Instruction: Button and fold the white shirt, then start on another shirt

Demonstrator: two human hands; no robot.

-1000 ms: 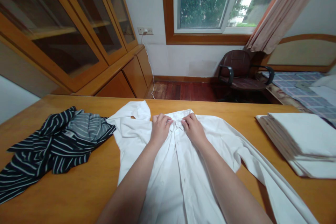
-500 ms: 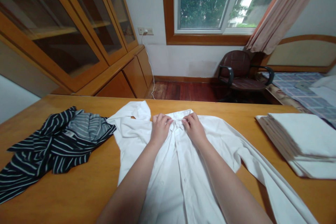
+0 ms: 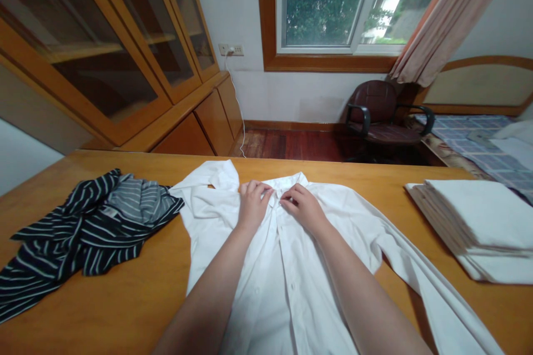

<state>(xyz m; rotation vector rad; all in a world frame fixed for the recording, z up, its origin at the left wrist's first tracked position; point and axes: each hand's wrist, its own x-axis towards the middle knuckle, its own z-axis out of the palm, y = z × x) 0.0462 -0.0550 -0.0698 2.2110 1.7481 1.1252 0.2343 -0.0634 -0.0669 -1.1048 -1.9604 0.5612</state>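
A white button-up shirt [image 3: 266, 294] lies front side up across the table, its collar [image 3: 287, 182] toward the far edge. My left hand [image 3: 255, 202] pinches the left side of the collar opening between thumb and fingers. Close beside it, my right hand [image 3: 303, 205] has its fingertips at the collar front near the top of the button strip, thumb and fingers closed on the cloth there. The small parts between the fingertips are partly hidden. One sleeve is bent at the far left; the other stretches to the near right.
A black-and-white striped garment [image 3: 112, 233] lies crumpled on the wooden table [image 3: 137, 310] at left, touching the white sleeve. A stack of folded white cloth [image 3: 483, 216] sits at right. Beyond the table are a glass-door cabinet [image 3: 166, 100], an office chair [image 3: 378, 113] and a bed [image 3: 474, 133].
My right hand has shifted slightly left along the collar, closer to my left hand. The left hand and the rest of the shirt stay nearly where they were.
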